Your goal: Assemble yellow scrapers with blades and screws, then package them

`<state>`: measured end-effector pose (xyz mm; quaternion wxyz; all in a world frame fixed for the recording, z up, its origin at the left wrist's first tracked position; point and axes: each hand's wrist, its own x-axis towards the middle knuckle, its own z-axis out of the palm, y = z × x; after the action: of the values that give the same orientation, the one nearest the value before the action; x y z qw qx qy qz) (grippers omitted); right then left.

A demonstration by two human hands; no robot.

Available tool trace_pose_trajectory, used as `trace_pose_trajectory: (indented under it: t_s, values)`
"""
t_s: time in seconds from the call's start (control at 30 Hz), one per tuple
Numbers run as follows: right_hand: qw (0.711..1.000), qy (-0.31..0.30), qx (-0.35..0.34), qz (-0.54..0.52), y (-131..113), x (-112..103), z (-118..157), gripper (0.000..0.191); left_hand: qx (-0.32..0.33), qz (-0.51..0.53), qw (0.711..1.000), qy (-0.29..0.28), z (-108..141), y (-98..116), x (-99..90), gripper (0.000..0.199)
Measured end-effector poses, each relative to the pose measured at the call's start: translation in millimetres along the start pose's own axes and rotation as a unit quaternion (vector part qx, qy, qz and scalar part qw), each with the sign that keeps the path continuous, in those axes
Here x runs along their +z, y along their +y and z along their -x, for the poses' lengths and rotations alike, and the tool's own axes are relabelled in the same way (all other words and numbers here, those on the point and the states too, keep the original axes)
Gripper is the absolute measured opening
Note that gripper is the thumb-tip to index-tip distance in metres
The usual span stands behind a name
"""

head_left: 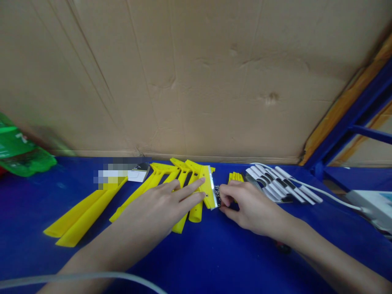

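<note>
Stretched over the head of a yellow scraper (pixel 208 192) is my left hand (pixel 163 204), with two fingers lying on the plastic; its thumb and palm side are hidden. A bright metal strip runs along the scraper's right edge. Against that strip sits a small black piece with white print (pixel 217 192). My right hand (pixel 245 200) is closed in a pinch at the right side of this black piece, its fingertips partly covering it. More yellow scrapers (pixel 183 176) lie in an overlapping row behind and below my left hand.
At left lie two yellow scrapers (pixel 82 216) with white-and-black card at their heads. White-and-black folded sleeves (pixel 275 183) and yellow pieces (pixel 235 177) lie right. A green bottle (pixel 24 149), a white cable (pixel 327 194) and a white device (pixel 372 208) sit around. Cardboard (pixel 196 81) walls the back.
</note>
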<state>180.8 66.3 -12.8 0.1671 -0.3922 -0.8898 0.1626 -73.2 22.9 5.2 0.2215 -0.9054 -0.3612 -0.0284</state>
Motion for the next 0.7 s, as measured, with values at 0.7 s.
trace_pose_trajectory:
  t_s: [0.7]
  values:
    - [0.999,0.045,-0.008,-0.010,0.2,-1.9,-0.1,0.036,-0.030,0.007,1.000,-0.003,4.5,2.3,4.6,0.076]
